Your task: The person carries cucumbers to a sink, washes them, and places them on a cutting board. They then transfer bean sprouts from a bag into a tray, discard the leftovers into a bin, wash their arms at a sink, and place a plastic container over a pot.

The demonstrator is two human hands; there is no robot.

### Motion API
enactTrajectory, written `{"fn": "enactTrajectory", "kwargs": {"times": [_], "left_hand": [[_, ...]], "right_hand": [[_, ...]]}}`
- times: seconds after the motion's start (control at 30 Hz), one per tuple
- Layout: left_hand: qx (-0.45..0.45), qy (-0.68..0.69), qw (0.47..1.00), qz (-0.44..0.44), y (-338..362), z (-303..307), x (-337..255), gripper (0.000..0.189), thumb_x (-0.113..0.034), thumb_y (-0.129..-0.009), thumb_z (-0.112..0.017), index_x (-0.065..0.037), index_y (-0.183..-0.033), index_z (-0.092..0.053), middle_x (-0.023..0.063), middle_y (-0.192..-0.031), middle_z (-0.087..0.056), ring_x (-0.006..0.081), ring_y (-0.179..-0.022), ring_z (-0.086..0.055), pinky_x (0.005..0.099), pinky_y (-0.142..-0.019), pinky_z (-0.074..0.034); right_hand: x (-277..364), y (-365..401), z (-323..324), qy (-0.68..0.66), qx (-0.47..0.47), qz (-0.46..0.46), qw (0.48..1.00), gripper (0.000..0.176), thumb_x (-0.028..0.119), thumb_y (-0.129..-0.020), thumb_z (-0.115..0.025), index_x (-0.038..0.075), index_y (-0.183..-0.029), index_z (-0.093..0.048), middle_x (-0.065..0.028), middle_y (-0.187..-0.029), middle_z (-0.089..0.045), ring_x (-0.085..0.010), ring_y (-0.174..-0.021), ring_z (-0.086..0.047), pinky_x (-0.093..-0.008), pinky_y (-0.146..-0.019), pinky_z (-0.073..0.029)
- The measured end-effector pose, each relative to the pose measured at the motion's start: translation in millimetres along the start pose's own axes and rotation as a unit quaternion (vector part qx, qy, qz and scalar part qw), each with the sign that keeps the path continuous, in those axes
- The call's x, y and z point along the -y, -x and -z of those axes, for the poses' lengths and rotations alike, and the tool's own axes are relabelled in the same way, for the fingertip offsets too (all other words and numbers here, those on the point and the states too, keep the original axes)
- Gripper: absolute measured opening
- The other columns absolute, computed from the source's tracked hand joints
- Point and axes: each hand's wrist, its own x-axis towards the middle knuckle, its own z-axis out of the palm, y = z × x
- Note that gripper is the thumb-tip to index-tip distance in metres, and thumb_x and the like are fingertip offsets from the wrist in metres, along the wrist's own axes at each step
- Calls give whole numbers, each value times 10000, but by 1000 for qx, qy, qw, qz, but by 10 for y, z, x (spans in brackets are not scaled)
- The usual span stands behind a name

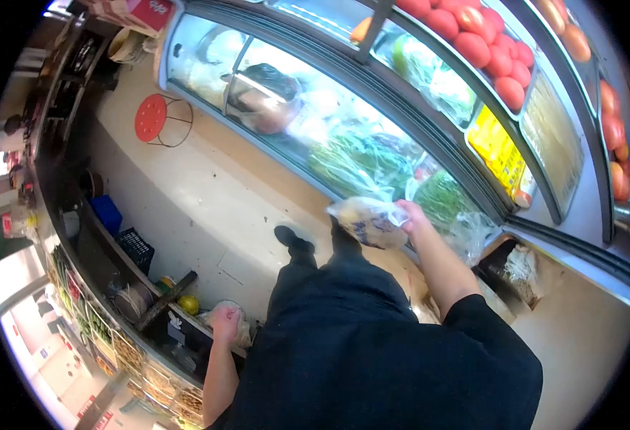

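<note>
Bag in right hand beside refrigerated case

The right hand [412, 217] holds a clear plastic bag [371, 223] with pale contents and dark marks, at the near edge of the refrigerated case [247, 132]. Its fingers are closed, pinching the gathered end of the bag; the bag hangs over the floor [215, 179], next to the bagged greens [440, 197] in the case.

The left hand [225, 320] is low on the opposite side, by a pale, clear-wrapped item [242, 331] near the lower shelf. Its fingers look curled; whether they grip the item cannot be told.

A yellow round item [188, 304] is near the left hand. A red stool [151, 118] stands on the floor, well apart from both hands. A yellow packet [498, 152] lies on the upper shelving.
</note>
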Motion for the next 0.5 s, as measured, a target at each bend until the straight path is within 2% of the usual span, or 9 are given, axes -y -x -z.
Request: {"fn": "enactTrajectory", "kwargs": {"times": [0.13,0.2,0.27,0.3,0.37,0.4,0.43,0.47,0.5], "left_hand": [[-21,71,997,18,137,-49,345,298,-256,-821,-612,-28,-1014,-612,121,-900,-654,229,-845,-624,335,-772,-482],[-2,115,988,102,288,-107,429,292,-258,-821,-617,-25,-997,-613,124,-906,-653,226,-857,-624,334,-777,-481],[15,153,983,101,250,-453,1071,288,-256,-819,-620,-24,-988,-614,126,-907,-653,226,-857,-625,334,-777,-482],[34,186,977,94,214,-619,1355,284,-255,-817,-623,-22,-980,-615,128,-908,-652,227,-858,-627,334,-777,-484],[51,189,977,86,202,-793,1592,284,-252,-813,-623,-21,-978,-617,131,-905,-654,227,-853,-630,332,-772,-486],[69,190,977,73,211,-837,1642,284,-249,-809,-623,-19,-976,-620,134,-902,-655,226,-848,-633,330,-767,-488],[72,193,976,71,231,-797,1504,284,-249,-809,-623,-19,-976,-620,134,-902,-655,226,-848,-633,330,-767,-488],[68,134,987,57,232,-762,1350,287,-249,-812,-619,-17,-981,-619,136,-897,-656,229,-839,-635,329,-758,-490],[65,73,994,41,243,-676,1136,291,-249,-814,-615,-14,-986,-618,139,-891,-658,231,-831,-637,328,-749,-492]], "right_hand": [[-65,-48,-1280,-7,31,-3,999,210,21,-801,-535,-58,-993,-507,-166,-880,-589,-319,-811,-611,-440,-708,-534],[-111,-217,-1772,-21,66,-14,998,209,15,-806,-521,-53,-1003,-516,-184,-930,-587,-323,-836,-609,-455,-727,-527],[-161,-390,-2139,-26,98,-29,994,201,7,-810,-508,-49,-1002,-526,-198,-971,-584,-320,-848,-610,-466,-728,-524],[-168,-397,-2332,17,117,-51,992,203,13,-807,-525,-44,-1001,-539,-181,-956,-594,-306,-838,-611,-443,-730,-520],[-312,-322,-2580,63,136,-74,986,205,20,-804,-542,-39,-1000,-553,-163,-941,-604,-293,-829,-612,-421,-731,-517],[-405,-256,-2658,220,154,-5,963,213,36,-790,-568,-30,-993,-572,-138,-916,-612,-264,-821,-606,-390,-728,-504],[-480,-202,-2714,370,165,66,912,220,51,-777,-594,-21,-985,-590,-112,-890,-619,-234,-813,-601,-358,-725,-491],[-543,-143,-2750,373,160,69,911,220,51,-777,-594,-21,-985,-590,-112,-890,-619,-234,-813,-601,-358,-725,-491],[-609,-68,-2734,422,163,141,881,271,82,-759,-614,-20,-1009,-593,-109,-883,-629,-231,-779,-601,-351,-717,-488]]}}
